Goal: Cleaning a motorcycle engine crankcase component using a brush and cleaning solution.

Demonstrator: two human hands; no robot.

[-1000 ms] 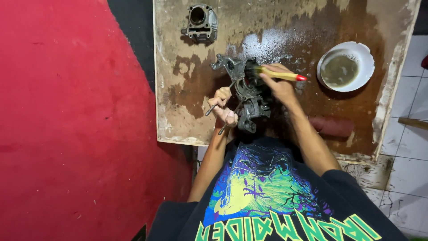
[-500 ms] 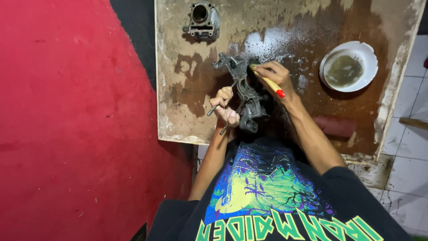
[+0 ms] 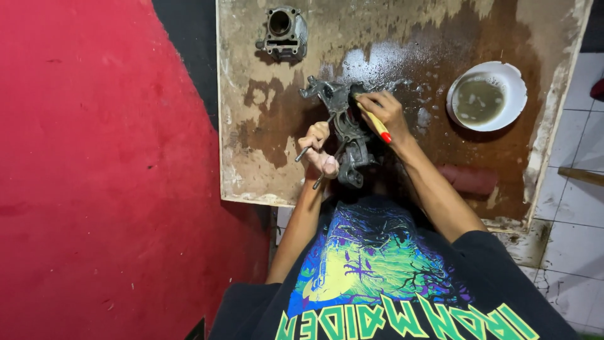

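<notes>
Red floor (image 3: 94, 176) lies beside a wet, stained wooden board (image 3: 277, 157). Near the board's middle a dark metal engine part (image 3: 343, 126) stands; the left hand (image 3: 318, 154) grasps it at its near side, fingers closed around thin metal rods. The right hand (image 3: 384, 110) grips a yellow brush with red tip (image 3: 375, 124) against the part. A grey cylinder block (image 3: 283, 31) sits at the far edge, a white bowl (image 3: 516, 94) near the right edge.

wet stained board (image 3: 264, 164); engine cylinder (image 3: 283, 31), white bowl (image 3: 513, 88)
</notes>
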